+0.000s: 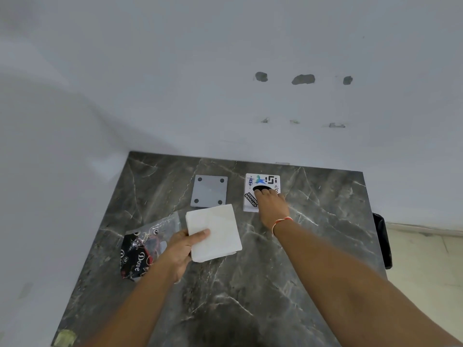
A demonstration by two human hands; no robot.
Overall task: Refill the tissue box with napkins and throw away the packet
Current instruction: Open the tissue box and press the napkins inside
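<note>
My left hand (181, 249) holds a square stack of white napkins (215, 231) just above the dark marble table (250, 284). The emptied plastic packet (142, 249), clear with black print, lies flat to the left of that hand. At the back stands the white tissue box (260, 181) with stickers and a dark oval opening on top. My right hand (271, 205) rests on the box, fingertips at the opening. A grey square plate (209, 191) with a black dot in each corner, likely the box's base, lies left of the box.
White walls close the table in at the back and on the left. A black object (382, 239) hangs off the table's right edge, with pale floor beyond it.
</note>
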